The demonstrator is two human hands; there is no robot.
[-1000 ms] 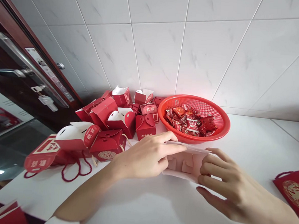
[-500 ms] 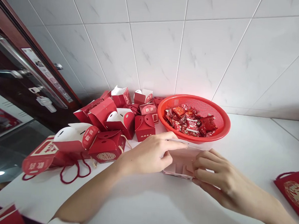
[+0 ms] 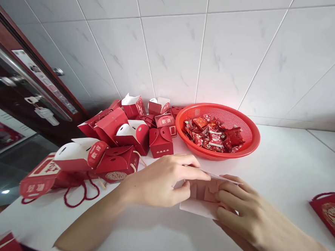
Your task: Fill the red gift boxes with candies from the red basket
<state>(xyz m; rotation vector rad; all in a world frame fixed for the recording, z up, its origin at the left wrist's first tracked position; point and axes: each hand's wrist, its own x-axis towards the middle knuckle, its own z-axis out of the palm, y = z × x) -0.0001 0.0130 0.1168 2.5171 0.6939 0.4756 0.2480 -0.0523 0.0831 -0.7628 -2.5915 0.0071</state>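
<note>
Between my hands an unfolded paper gift box (image 3: 199,207) stands on the white table, its pale inside and bottom flaps facing up. My left hand (image 3: 169,180) grips the box's left and far side, index finger stretched along the far panel and thumb near the left edge. At the right end, my right hand (image 3: 243,207) is closed on the side wall, with some fingers inside the box and others outside. The box's outer face is turned away from view. Just beyond it sits a red plastic basket (image 3: 251,145) holding wrapped candies (image 3: 216,139).
Several red gift boxes (image 3: 160,142), some with lids up, crowd the left of the white table (image 3: 155,234). A red pouch (image 3: 331,213) lies at the right edge. A tiled wall (image 3: 171,57) closes off the back; a door with keys (image 3: 45,112) stands left.
The box has tipped and come slightly nearer, so its pale near panel now shows. Both hands have shifted a little towards me with it. The view has moved slightly.
</note>
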